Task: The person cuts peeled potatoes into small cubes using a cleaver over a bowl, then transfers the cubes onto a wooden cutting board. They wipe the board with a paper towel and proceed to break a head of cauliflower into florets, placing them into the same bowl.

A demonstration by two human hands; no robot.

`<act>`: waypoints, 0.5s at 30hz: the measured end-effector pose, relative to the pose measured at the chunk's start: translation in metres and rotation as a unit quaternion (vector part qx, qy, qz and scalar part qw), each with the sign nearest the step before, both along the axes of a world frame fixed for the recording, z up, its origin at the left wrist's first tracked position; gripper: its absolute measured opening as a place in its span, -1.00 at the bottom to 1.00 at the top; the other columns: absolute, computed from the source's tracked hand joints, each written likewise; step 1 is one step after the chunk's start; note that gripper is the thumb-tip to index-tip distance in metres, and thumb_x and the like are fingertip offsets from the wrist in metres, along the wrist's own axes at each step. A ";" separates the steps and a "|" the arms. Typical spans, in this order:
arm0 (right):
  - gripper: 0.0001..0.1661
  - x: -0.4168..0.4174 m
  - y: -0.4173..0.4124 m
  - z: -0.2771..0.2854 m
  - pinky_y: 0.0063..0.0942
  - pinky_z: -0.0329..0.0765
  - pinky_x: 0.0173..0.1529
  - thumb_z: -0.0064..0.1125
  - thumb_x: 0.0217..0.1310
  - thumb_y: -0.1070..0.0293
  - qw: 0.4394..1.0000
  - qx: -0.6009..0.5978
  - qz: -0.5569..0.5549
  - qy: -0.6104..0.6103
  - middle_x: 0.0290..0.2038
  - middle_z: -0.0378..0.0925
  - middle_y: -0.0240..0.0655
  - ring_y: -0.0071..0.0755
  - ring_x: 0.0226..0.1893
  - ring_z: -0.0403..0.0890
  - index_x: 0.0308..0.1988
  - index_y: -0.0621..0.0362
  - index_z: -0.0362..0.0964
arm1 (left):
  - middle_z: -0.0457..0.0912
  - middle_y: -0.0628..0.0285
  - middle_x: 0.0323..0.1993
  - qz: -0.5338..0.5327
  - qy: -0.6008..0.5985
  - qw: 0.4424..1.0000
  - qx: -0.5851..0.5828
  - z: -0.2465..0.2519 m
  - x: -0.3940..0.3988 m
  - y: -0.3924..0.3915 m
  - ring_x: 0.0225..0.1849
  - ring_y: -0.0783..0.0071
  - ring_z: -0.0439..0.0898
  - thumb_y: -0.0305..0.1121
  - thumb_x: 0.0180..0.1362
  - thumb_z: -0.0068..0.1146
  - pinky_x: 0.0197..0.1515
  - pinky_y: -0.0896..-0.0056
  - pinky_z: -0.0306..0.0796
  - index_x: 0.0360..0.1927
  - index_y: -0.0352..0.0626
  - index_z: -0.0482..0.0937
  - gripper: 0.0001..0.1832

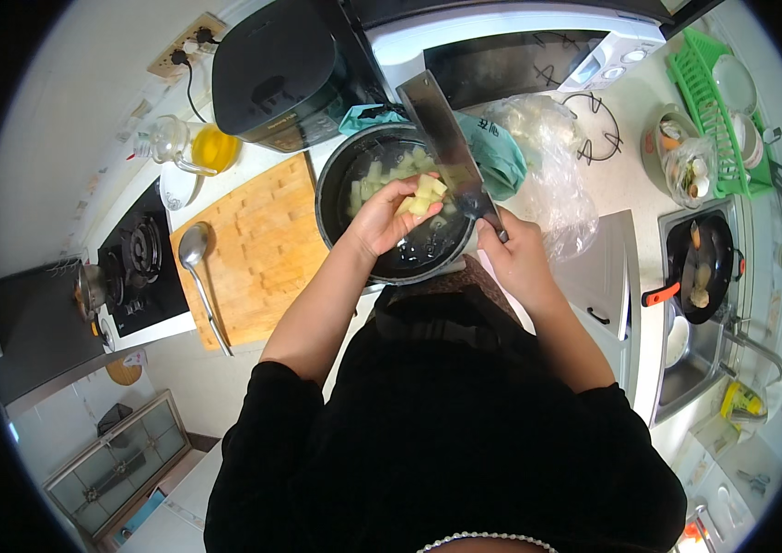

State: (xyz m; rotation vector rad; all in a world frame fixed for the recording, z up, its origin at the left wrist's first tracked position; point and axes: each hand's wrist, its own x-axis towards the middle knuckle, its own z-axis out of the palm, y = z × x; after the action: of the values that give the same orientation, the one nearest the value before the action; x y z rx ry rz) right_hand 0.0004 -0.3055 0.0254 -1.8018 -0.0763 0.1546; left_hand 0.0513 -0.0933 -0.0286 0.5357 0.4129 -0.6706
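Over a dark round pot point(325, 225) of clear liquid, my left hand point(391, 218) holds several pale yellow-green vegetable chunks point(424, 196) in its fingers. More pale chunks point(380, 178) lie in the liquid. My right hand point(517, 259) grips the handle of a cleaver point(443, 131), whose broad blade slants up and away above the pot's right side, just right of the chunks in my left hand. Left of the pot is a wooden cutting board point(263, 242), with a large metal spoon point(195, 252) lying along its left part.
Behind the pot stand a black appliance point(273, 69) and a white microwave point(501, 48). A teal plastic bag point(494, 159) and a clear bag point(564, 186) lie to the right. A gas hob point(139, 256) and an oil jug point(215, 148) are left; a sink point(684, 387) holding a frying pan point(702, 242) is right.
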 end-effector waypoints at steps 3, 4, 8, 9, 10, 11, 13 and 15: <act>-0.71 0.000 0.000 0.002 -0.53 0.36 -0.49 0.00 0.21 0.44 1.000 -0.007 0.025 0.017 -0.60 0.45 -0.17 -0.54 -0.65 0.34 -0.06 0.29 0.41 | 0.44 -0.04 0.01 0.018 -0.020 0.998 0.054 0.007 -0.004 0.002 0.04 0.17 0.50 -0.48 0.23 -0.05 0.07 0.31 0.50 0.07 -0.45 0.31 -0.64; -0.71 0.000 0.001 0.000 -0.53 0.36 -0.49 0.01 0.21 0.44 0.999 0.000 0.023 0.022 -0.60 0.44 -0.16 -0.53 -0.65 0.35 -0.06 0.29 0.41 | 0.45 -0.01 0.01 0.019 -0.014 0.999 0.047 0.007 -0.004 0.005 0.04 0.17 0.51 -0.46 0.24 -0.02 0.07 0.35 0.50 0.03 -0.44 0.32 -0.66; -0.72 -0.001 0.006 0.000 -0.51 0.38 -0.48 0.02 0.21 0.45 0.999 0.029 0.021 0.040 -0.61 0.44 -0.15 -0.50 -0.65 0.38 -0.07 0.30 0.41 | 0.52 0.14 -0.06 0.024 -0.031 0.988 0.149 0.000 -0.013 0.011 0.01 0.28 0.52 -0.33 0.22 0.05 0.09 0.18 0.44 -0.02 -0.29 0.43 -0.68; -0.72 -0.002 0.007 0.002 -0.50 0.38 -0.47 0.02 0.21 0.45 0.998 0.034 0.020 0.045 -0.61 0.43 -0.14 -0.49 -0.65 0.39 -0.08 0.31 0.41 | 0.54 0.18 -0.09 0.020 -0.009 0.984 0.179 0.005 -0.014 0.010 -0.03 0.33 0.53 -0.34 0.20 0.09 0.04 0.23 0.44 -0.05 -0.25 0.46 -0.71; -0.72 -0.002 0.008 0.000 -0.50 0.39 -0.47 0.02 0.21 0.45 0.998 0.033 0.025 0.038 -0.61 0.44 -0.12 -0.46 -0.65 0.41 -0.08 0.31 0.42 | 0.56 0.23 -0.12 0.016 0.013 0.978 0.210 0.012 -0.015 0.008 -0.07 0.38 0.55 -0.35 0.18 0.13 -0.02 0.28 0.43 -0.09 -0.21 0.49 -0.74; -0.72 -0.003 0.009 -0.002 -0.49 0.39 -0.47 0.02 0.20 0.45 0.999 0.032 0.030 0.030 -0.60 0.45 -0.11 -0.43 -0.65 0.43 -0.08 0.31 0.42 | 0.57 0.28 -0.16 0.011 0.036 0.970 0.240 0.017 -0.016 0.006 -0.11 0.43 0.56 -0.37 0.15 0.17 -0.07 0.33 0.43 -0.12 -0.17 0.52 -0.77; -0.71 -0.003 0.011 -0.003 -0.47 0.40 -0.47 0.02 0.20 0.45 0.999 0.022 0.045 0.011 -0.59 0.47 -0.08 -0.35 -0.64 0.46 -0.08 0.32 0.42 | 0.61 0.40 -0.24 0.023 0.024 0.957 0.287 0.010 -0.022 0.008 -0.19 0.54 0.55 -0.29 0.09 0.25 -0.13 0.49 0.33 -0.17 -0.07 0.58 -0.76; -0.70 -0.004 0.012 -0.002 -0.45 0.40 -0.47 0.02 0.20 0.45 0.998 0.005 0.059 -0.010 -0.56 0.49 -0.05 -0.26 -0.64 0.49 -0.07 0.33 0.41 | 0.61 0.42 -0.27 0.051 -0.002 0.956 0.288 0.006 -0.025 0.007 -0.21 0.56 0.55 -0.26 0.08 0.27 -0.16 0.52 0.33 -0.16 -0.09 0.58 -0.73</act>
State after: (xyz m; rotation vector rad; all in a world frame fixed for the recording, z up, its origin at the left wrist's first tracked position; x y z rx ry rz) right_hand -0.0037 -0.2935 0.0233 -1.7889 -0.1972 0.2196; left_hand 0.0267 -0.0860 -0.0223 1.0611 0.6324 -0.4417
